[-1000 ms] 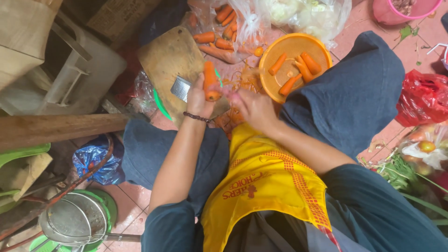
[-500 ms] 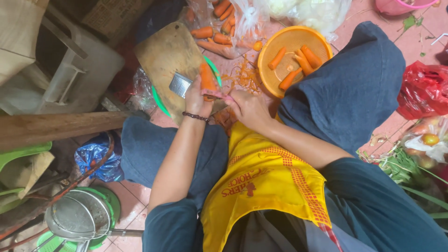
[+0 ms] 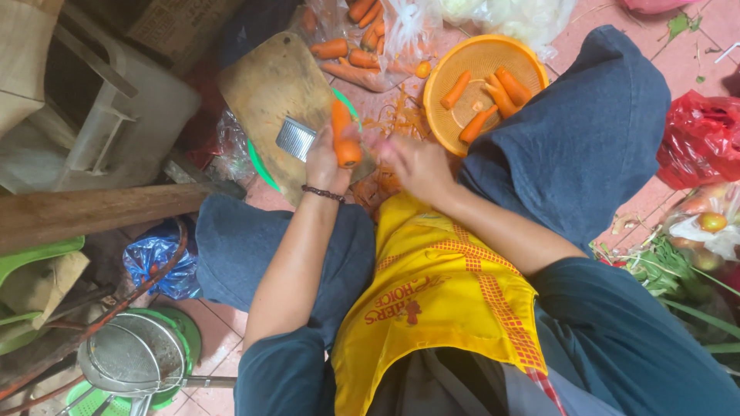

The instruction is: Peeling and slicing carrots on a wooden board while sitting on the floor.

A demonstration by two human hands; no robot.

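Observation:
My left hand (image 3: 322, 160) is shut on a peeled orange carrot (image 3: 343, 137), held upright over the edge of a wooden cutting board (image 3: 266, 85). A ridged metal blade (image 3: 295, 139) lies on the board right beside that hand. My right hand (image 3: 415, 163) is blurred, close to the carrot's right side with fingers curled; what it holds is hidden. Orange peelings (image 3: 395, 115) lie on the floor between my knees. An orange basket (image 3: 439, 77) beyond my right hand holds several peeled carrots (image 3: 493, 98).
A clear bag of unpeeled carrots (image 3: 351, 48) lies behind the board, which rests on a green bowl (image 3: 258, 160). A grey plastic stool (image 3: 116, 127) and wooden plank (image 3: 92, 212) are at left, a metal strainer (image 3: 135, 358) at lower left, a red bag (image 3: 697, 139) at right.
My left hand keeps hold of the carrot and has tilted it more upright. My right hand has shifted slightly beside the carrot. The view has drifted a little.

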